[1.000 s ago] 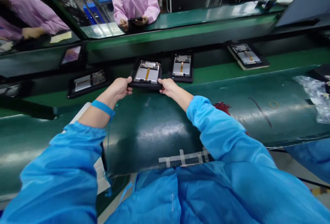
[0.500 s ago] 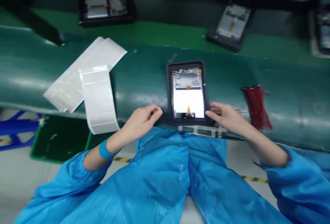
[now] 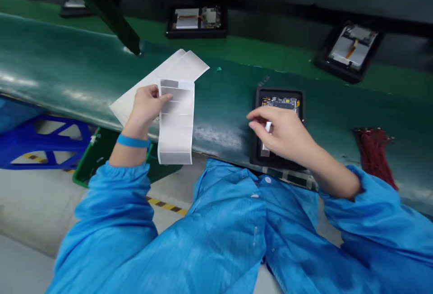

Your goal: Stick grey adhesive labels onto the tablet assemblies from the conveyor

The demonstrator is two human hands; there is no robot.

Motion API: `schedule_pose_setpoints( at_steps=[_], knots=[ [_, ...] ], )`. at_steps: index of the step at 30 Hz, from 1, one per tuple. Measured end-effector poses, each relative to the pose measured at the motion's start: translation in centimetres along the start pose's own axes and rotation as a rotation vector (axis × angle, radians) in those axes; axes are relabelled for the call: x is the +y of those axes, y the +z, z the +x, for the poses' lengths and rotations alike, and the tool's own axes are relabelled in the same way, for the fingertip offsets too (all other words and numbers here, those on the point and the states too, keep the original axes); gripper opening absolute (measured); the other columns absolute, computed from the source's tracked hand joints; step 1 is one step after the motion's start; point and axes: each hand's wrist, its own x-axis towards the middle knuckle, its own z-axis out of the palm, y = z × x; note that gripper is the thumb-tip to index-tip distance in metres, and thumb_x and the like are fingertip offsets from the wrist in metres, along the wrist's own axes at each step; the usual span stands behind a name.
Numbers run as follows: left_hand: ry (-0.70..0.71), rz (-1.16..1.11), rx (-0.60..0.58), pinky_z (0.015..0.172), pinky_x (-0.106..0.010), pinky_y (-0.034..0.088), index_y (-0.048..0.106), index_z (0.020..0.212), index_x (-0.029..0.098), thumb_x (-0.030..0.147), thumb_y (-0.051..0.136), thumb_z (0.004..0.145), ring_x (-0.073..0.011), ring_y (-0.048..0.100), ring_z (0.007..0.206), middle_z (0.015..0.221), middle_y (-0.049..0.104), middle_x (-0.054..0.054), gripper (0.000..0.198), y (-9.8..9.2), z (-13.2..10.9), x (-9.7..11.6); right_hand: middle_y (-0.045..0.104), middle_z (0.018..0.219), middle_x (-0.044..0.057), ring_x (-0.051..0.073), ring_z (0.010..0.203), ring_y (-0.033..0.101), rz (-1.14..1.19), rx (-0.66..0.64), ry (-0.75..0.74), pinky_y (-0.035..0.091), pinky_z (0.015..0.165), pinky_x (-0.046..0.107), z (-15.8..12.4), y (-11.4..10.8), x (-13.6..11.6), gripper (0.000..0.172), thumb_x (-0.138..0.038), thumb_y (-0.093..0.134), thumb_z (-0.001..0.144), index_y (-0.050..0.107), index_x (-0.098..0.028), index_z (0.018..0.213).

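The left hand (image 3: 145, 104) pinches the left edge of a strip (image 3: 177, 136), its thumb flat on the face; the strip is long, smooth and white, ruled crosswise into rectangles, with greyer patches at both ends, and its lower end juts past the edge of the tabletop (image 3: 219, 122). Beneath and beside it lie overlapping pale papers (image 3: 164, 69), flat and straight-edged. The right hand (image 3: 249, 120) hovers over a tablet (image 3: 280, 101), fingers bent, tips of thumb and forefinger close together with a slight gap; whether it holds anything small, I cannot tell. The tablet lies at the near edge of the tabletop, its bare circuit board showing, inside a matt black rectangular holder (image 3: 254, 145) with rounded corners. The tabletop is dark green, sheeny and scuffed near the front. To the right sits a loose bundle of thin red wires (image 3: 374, 156). Farther back, two more opened tablets rest in black frames, one sideways (image 3: 197, 19), one slanted (image 3: 353, 48), each with a silvery block and an orange ribbon. A smooth blue wristband (image 3: 133, 141) circles the left wrist, above a gathered, crinkled blue sleeve (image 3: 118, 199).
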Motion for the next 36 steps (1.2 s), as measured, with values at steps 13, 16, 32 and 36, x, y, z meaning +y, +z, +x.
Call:
schedule_pose_setpoints(
  at_steps=[13, 16, 32, 36],
  knots=[
    [-0.009, -0.595, -0.037, 0.081, -0.027, 0.062, 0.067, 0.136, 0.029, 0.038, 0.090, 0.086, -0.0204, 0.073, 0.105, 0.127, 0.073, -0.007, 0.056, 6.0, -11.9, 12.5, 0.079, 0.097, 0.000, 0.016, 0.087, 0.068, 0.274, 0.091, -0.110, 0.042, 0.084, 0.031, 3.0, 3.1, -4.5, 0.022, -0.019, 0.050, 0.106, 0.072, -0.019, 0.105],
    [-0.071, -0.518, -0.026, 0.070, -0.026, 0.059, 0.079, 0.121, 0.022, 0.043, 0.080, 0.095, -0.0190, 0.073, 0.090, 0.108, 0.077, -0.008, 0.033, 7.3, -12.3, 12.7, 0.080, 0.101, -0.001, 0.015, 0.086, 0.070, 0.302, 0.135, -0.064, 0.045, 0.082, 0.029, 1.6, 3.5, -4.1, 0.019, -0.021, 0.054, 0.106, 0.073, -0.020, 0.108],
    [0.084, -0.172, 0.000, 0.066, -0.025, 0.059, 0.058, 0.156, 0.025, 0.043, 0.089, 0.085, -0.0150, 0.072, 0.075, 0.101, 0.078, -0.004, 0.080, 11.4, -11.6, 12.8, 0.076, 0.123, 0.008, 0.026, 0.116, 0.063, -0.012, 0.541, -0.082, 0.049, 0.100, 0.047, -0.4, 6.2, -2.4, 0.018, -0.020, 0.055, 0.104, 0.065, -0.021, 0.090],
    [0.139, 0.175, 0.028, 0.057, -0.030, 0.048, 0.050, 0.161, 0.027, 0.043, 0.084, 0.085, -0.0138, 0.064, 0.066, 0.102, 0.077, -0.002, 0.085, 8.1, -8.4, 12.0, 0.067, 0.119, 0.010, 0.024, 0.118, 0.062, 0.194, 0.534, 0.050, 0.055, 0.099, 0.044, -1.8, 2.0, -2.9, 0.015, -0.028, 0.056, 0.106, 0.064, -0.022, 0.094]
  ],
)
